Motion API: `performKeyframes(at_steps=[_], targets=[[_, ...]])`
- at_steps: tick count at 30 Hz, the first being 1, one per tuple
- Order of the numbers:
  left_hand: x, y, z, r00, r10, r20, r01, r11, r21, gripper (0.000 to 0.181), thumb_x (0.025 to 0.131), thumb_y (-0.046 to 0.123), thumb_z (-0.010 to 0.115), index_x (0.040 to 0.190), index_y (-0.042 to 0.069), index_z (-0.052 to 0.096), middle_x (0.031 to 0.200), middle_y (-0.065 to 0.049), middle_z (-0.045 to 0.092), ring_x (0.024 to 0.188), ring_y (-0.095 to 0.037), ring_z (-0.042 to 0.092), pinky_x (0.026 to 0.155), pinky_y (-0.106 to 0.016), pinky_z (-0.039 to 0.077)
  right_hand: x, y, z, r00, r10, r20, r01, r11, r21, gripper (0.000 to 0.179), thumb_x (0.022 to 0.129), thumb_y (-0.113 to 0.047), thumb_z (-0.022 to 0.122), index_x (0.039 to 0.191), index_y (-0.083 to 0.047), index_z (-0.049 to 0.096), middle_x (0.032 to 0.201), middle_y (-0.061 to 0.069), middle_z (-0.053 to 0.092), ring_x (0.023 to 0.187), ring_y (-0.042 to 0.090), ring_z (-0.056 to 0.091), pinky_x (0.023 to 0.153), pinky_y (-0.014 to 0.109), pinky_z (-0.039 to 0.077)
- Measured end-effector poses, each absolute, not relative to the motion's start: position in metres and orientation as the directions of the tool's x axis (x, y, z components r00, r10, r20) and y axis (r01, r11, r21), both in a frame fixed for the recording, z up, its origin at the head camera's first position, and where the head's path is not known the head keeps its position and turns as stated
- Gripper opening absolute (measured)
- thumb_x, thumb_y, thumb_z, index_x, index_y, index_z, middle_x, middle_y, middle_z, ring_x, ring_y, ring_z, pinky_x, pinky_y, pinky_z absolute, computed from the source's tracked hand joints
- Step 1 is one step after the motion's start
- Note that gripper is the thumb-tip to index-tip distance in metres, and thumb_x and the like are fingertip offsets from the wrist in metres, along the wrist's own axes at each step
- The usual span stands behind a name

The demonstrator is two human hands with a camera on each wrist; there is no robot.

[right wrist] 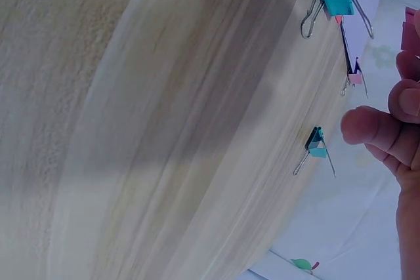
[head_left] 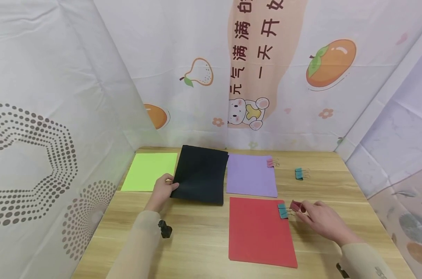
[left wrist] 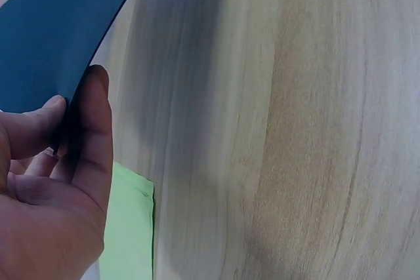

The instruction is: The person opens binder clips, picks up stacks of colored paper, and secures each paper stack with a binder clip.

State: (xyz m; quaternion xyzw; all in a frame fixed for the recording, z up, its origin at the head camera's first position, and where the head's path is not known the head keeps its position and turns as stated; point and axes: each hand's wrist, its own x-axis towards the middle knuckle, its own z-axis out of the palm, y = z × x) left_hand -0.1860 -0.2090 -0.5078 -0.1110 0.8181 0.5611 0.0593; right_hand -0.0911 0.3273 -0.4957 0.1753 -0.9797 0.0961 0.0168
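Note:
My left hand (head_left: pixel 163 190) pinches the left edge of a black paper stack (head_left: pixel 201 174) between thumb and fingers. In the left wrist view the black paper (left wrist: pixel 59 37) is lifted and bends slightly above the table. My right hand (head_left: pixel 324 221) holds a dark red binder clip (head_left: pixel 296 205) by its fingertips, just right of the red paper (head_left: pixel 259 232). A teal binder clip (head_left: pixel 282 211) grips that paper's right edge near the top corner. Only part of the dark red clip (right wrist: pixel 411 34) shows in the right wrist view.
Purple paper (head_left: pixel 251 174) lies behind the red one, a pink binder clip (head_left: pixel 270 162) on its right edge. To its right sits a loose teal binder clip (head_left: pixel 299 173). Yellow-green paper (head_left: pixel 150 170) lies back left. A printed curtain (head_left: pixel 197 38) stands behind the wooden table (head_left: pixel 193 244).

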Motion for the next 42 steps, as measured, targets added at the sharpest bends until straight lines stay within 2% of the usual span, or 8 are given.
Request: performKeyframes(at_steps=[9, 16, 23, 27, 30, 35, 38, 42], targets=[[-0.182, -0.203, -0.503, -0.980, -0.047, -0.194, -0.199, 0.236, 0.951, 0.018, 0.096, 0.002, 0.067, 0.105, 0.001, 0.052, 0.076, -0.003, 0.053, 0.069, -0.016, 0.054, 0.067, -0.030, 0.043, -0.098, 0.319, -0.489, -0.938, -0.343, 0.051, -0.346, 0.919, -0.190, 0.022, 0.095, -0.035, 0.072, 0.096, -0.017, 0.060, 0.073, -0.010, 0.063, 0.088, 0.027, 0.064, 0.068, 0.044, 0.053], [-0.182, -0.194, -0.505, -0.982, -0.007, -0.191, -0.188, 0.214, 0.958, 0.020, 0.096, 0.002, 0.069, 0.102, 0.003, 0.050, 0.075, -0.001, 0.055, 0.068, -0.015, 0.054, 0.066, -0.029, 0.043, -0.106, 0.311, -0.483, -0.936, -0.350, 0.030, -0.349, 0.918, -0.190, 0.022, 0.096, -0.036, 0.070, 0.092, -0.018, 0.058, 0.069, -0.011, 0.056, 0.087, 0.025, 0.063, 0.067, 0.040, 0.050], [-0.182, -0.186, -0.512, -0.983, 0.039, -0.182, -0.167, 0.243, 0.955, 0.020, 0.095, 0.000, 0.069, 0.099, 0.003, 0.049, 0.065, 0.001, 0.039, 0.061, -0.014, 0.043, 0.060, -0.027, 0.036, -0.114, 0.302, -0.477, -0.925, -0.377, 0.039, -0.377, 0.906, -0.194, 0.020, 0.097, -0.034, 0.070, 0.092, -0.018, 0.057, 0.063, -0.013, 0.048, 0.076, 0.017, 0.055, 0.062, 0.033, 0.043], [-0.181, -0.180, -0.515, -0.983, 0.050, -0.177, -0.160, 0.239, 0.958, 0.020, 0.094, -0.001, 0.069, 0.097, 0.004, 0.049, 0.064, 0.002, 0.035, 0.061, -0.015, 0.042, 0.061, -0.028, 0.036, -0.120, 0.297, -0.473, -0.919, -0.392, 0.045, -0.393, 0.898, -0.201, 0.020, 0.096, -0.034, 0.070, 0.093, -0.018, 0.059, 0.065, -0.013, 0.049, 0.073, 0.015, 0.053, 0.060, 0.032, 0.042], [-0.180, -0.176, -0.517, -0.984, 0.057, -0.171, -0.153, 0.232, 0.961, 0.019, 0.094, -0.002, 0.069, 0.095, 0.003, 0.050, 0.064, 0.001, 0.041, 0.062, -0.014, 0.048, 0.063, -0.028, 0.040, -0.125, 0.293, -0.470, -0.917, -0.397, 0.042, -0.397, 0.894, -0.210, 0.021, 0.096, -0.035, 0.070, 0.094, -0.018, 0.059, 0.067, -0.013, 0.051, 0.075, 0.015, 0.054, 0.061, 0.032, 0.044], [-0.178, -0.169, -0.517, -0.982, 0.085, -0.166, -0.145, 0.211, 0.967, 0.017, 0.094, -0.004, 0.068, 0.096, -0.002, 0.052, 0.075, -0.006, 0.063, 0.070, -0.014, 0.061, 0.069, -0.028, 0.048, -0.133, 0.285, -0.465, -0.915, -0.402, 0.016, -0.396, 0.892, -0.220, 0.020, 0.098, -0.036, 0.067, 0.094, -0.018, 0.058, 0.066, -0.012, 0.050, 0.075, 0.016, 0.053, 0.061, 0.032, 0.042], [-0.178, -0.166, -0.519, -0.982, 0.101, -0.162, -0.139, 0.203, 0.969, 0.017, 0.094, -0.005, 0.068, 0.094, -0.002, 0.051, 0.082, -0.010, 0.069, 0.072, -0.015, 0.065, 0.069, -0.028, 0.050, -0.136, 0.280, -0.462, -0.913, -0.408, 0.015, -0.401, 0.889, -0.220, 0.020, 0.099, -0.035, 0.067, 0.094, -0.017, 0.058, 0.064, -0.011, 0.048, 0.073, 0.015, 0.051, 0.060, 0.032, 0.041], [-0.178, -0.162, -0.525, -0.983, 0.107, -0.146, -0.123, 0.201, 0.972, 0.019, 0.093, -0.005, 0.068, 0.091, 0.001, 0.051, 0.083, -0.011, 0.070, 0.071, -0.015, 0.065, 0.067, -0.027, 0.050, -0.140, 0.274, -0.460, -0.910, -0.414, 0.029, -0.410, 0.885, -0.220, 0.020, 0.098, -0.035, 0.068, 0.093, -0.018, 0.058, 0.063, -0.010, 0.047, 0.072, 0.014, 0.049, 0.060, 0.031, 0.040]])
